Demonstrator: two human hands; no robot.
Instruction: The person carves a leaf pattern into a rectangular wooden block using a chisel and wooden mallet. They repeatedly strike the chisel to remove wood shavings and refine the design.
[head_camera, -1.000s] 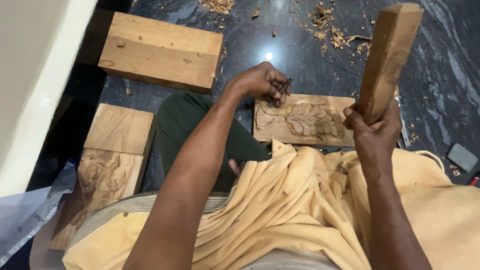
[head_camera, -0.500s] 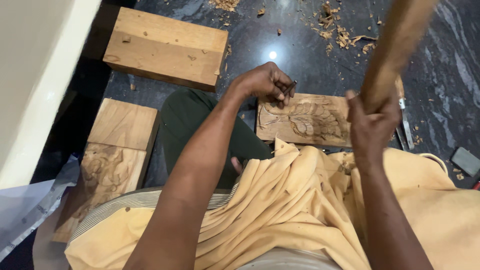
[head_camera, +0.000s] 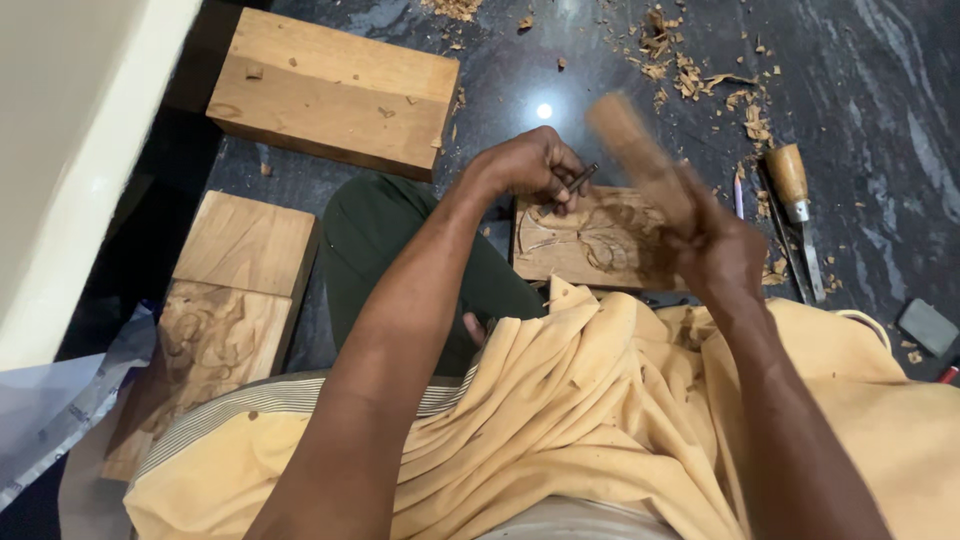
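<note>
Both forearms are shown bare to above the elbow, with no sleeve, watch or ring seen on the left hand (head_camera: 530, 165) or the right hand (head_camera: 715, 250). The lap is covered by a loosely folded, pale yellow-orange cloth (head_camera: 600, 400), beneath which a garment edge (head_camera: 290, 395) striped in grey and off-white is exposed at the waist. One leg is clothed in dark green trousers (head_camera: 385, 240).
</note>
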